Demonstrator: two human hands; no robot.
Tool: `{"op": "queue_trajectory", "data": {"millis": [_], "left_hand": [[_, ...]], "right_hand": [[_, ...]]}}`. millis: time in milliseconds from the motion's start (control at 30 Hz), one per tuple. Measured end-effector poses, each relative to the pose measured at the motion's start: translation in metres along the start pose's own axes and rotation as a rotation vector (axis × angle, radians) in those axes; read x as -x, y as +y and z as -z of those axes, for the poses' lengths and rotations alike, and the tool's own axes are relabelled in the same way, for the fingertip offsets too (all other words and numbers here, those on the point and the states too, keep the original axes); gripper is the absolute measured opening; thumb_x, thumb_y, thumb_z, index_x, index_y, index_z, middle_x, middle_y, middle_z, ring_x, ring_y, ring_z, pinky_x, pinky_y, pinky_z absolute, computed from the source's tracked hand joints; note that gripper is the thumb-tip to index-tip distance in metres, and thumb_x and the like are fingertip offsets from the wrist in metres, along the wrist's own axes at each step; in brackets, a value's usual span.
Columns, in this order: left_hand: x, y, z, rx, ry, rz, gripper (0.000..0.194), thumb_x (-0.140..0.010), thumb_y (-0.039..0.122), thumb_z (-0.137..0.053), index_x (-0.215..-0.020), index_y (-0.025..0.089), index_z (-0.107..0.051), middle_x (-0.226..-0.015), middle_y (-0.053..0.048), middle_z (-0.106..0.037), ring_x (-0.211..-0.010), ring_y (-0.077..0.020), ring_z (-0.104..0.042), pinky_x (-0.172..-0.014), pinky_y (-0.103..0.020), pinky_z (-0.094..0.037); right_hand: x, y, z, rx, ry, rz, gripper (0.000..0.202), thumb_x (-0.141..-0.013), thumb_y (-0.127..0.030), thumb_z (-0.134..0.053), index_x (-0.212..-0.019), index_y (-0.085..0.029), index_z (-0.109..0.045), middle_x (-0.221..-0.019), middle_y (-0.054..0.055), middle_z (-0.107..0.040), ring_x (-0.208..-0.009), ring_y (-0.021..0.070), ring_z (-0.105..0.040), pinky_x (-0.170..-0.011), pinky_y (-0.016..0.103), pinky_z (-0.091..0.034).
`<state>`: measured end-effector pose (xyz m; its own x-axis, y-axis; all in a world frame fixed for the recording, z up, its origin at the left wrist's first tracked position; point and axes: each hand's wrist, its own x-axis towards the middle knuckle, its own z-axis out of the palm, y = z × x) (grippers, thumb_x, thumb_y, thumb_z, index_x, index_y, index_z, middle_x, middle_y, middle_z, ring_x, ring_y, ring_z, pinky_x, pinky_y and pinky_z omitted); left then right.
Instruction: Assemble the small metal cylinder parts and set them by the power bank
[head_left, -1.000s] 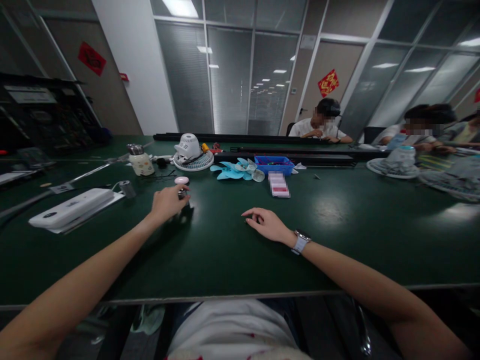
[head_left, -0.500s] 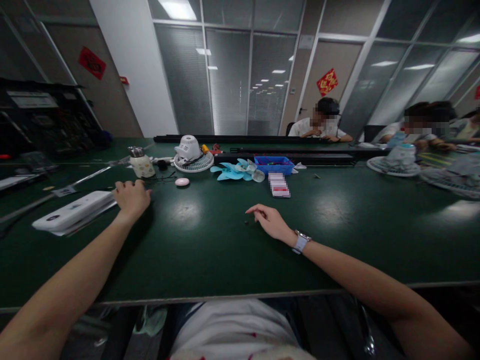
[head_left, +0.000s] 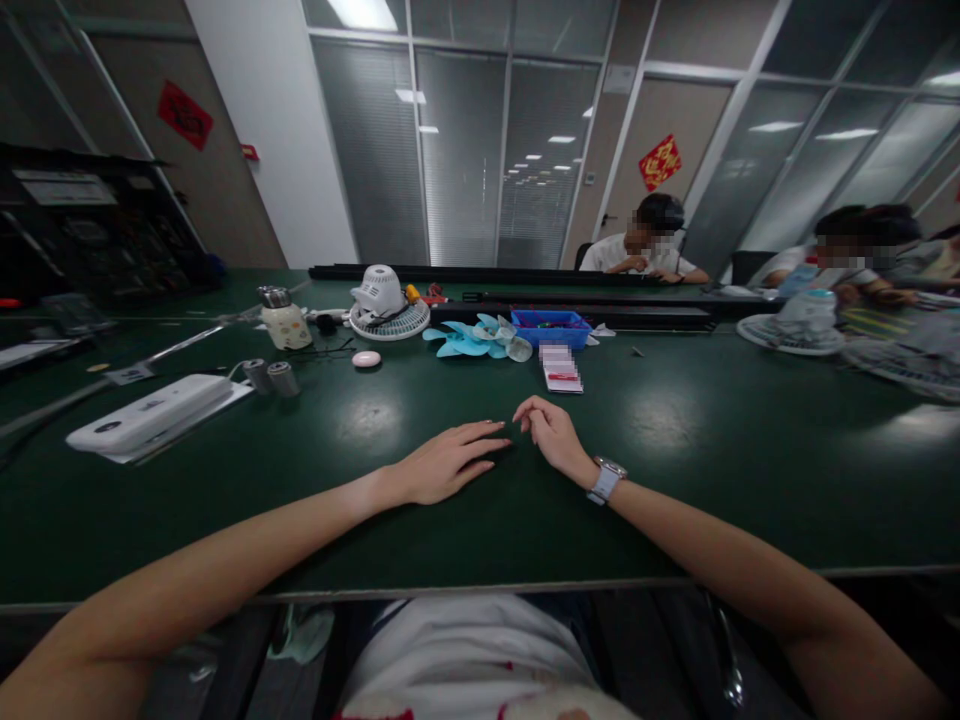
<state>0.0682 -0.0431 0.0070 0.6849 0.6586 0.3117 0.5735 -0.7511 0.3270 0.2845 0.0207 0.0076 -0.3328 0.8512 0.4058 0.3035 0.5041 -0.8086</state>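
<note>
My left hand (head_left: 450, 464) lies palm down on the green table, open, with its fingers stretched to the right. Just beyond its fingertips is my right hand (head_left: 553, 438), resting with loosely bent fingers and no object visible in it. A watch (head_left: 606, 480) with a light strap is on the right wrist. The two hands are close but apart. Farther off, past the right hand, lies a stack of pale cards (head_left: 559, 366) with a red mark. Two grey metal cylinders (head_left: 282, 379) stand beside a long white device (head_left: 150, 412) at the left.
A pale pink oval object (head_left: 367, 359), light-blue fan blades (head_left: 469, 338), a blue tray (head_left: 551, 328), a white fan (head_left: 379, 300) and a patterned bottle (head_left: 285, 318) stand farther back. Black bars (head_left: 600, 312) cross the table. Another person (head_left: 637, 250) sits opposite.
My left hand has moved from the cylinders at the left to the table's middle, uncovering them. My right hand has shifted slightly, its fingers more bent. The small dark speck near it no longer shows.
</note>
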Motion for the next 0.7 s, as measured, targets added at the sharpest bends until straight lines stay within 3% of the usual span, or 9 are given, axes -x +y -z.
{"op": "queue_trajectory", "data": {"millis": [200, 333, 467, 567, 700], "left_hand": [[-0.003, -0.006, 0.005, -0.038, -0.042, -0.064, 0.041, -0.098, 0.026, -0.04, -0.136, 0.021, -0.052, -0.138, -0.008, -0.052, -0.133, -0.0211, -0.043, -0.112, -0.04, -0.035], [-0.002, -0.011, 0.003, -0.061, 0.008, -0.069, 0.036, -0.097, 0.02, -0.039, -0.127, 0.018, -0.06, -0.127, -0.009, -0.061, -0.12, -0.018, -0.056, -0.104, -0.033, -0.044], [0.004, -0.028, 0.007, -0.115, 0.067, -0.039, 0.037, -0.093, 0.008, -0.038, -0.116, 0.018, -0.066, -0.113, -0.006, -0.068, -0.105, -0.0156, -0.063, -0.094, -0.028, -0.049], [0.012, -0.049, 0.02, -0.181, 0.109, 0.031, 0.037, -0.09, 0.007, -0.039, -0.108, 0.017, -0.069, -0.106, -0.006, -0.069, -0.099, -0.0163, -0.064, -0.09, -0.029, -0.05], [0.031, -0.078, 0.06, -0.315, 0.234, 0.263, 0.035, -0.089, 0.012, -0.041, -0.107, 0.015, -0.07, -0.107, -0.01, -0.068, -0.097, -0.0206, -0.064, -0.089, -0.032, -0.049]], "right_hand": [[-0.001, 0.003, -0.001, 0.0, -0.001, 0.003, 0.027, -0.086, -0.019, -0.037, -0.079, -0.017, -0.062, -0.063, -0.001, -0.055, -0.054, 0.0107, -0.048, -0.055, 0.023, -0.035], [-0.001, 0.003, -0.001, -0.001, 0.001, 0.003, 0.026, -0.086, -0.017, -0.038, -0.079, -0.016, -0.062, -0.063, -0.001, -0.054, -0.053, 0.0104, -0.047, -0.054, 0.023, -0.035], [0.0, 0.0, 0.001, -0.001, -0.013, -0.004, 0.026, -0.086, -0.017, -0.038, -0.08, -0.016, -0.063, -0.064, -0.001, -0.055, -0.053, 0.0101, -0.047, -0.054, 0.022, -0.035], [0.001, -0.003, 0.002, -0.001, -0.023, -0.008, 0.026, -0.087, -0.017, -0.037, -0.08, -0.016, -0.063, -0.065, -0.001, -0.055, -0.053, 0.01, -0.047, -0.054, 0.022, -0.035], [0.001, -0.004, 0.002, 0.0, -0.035, -0.021, 0.026, -0.087, -0.017, -0.038, -0.08, -0.016, -0.063, -0.065, -0.001, -0.055, -0.053, 0.0099, -0.046, -0.054, 0.022, -0.035]]}}
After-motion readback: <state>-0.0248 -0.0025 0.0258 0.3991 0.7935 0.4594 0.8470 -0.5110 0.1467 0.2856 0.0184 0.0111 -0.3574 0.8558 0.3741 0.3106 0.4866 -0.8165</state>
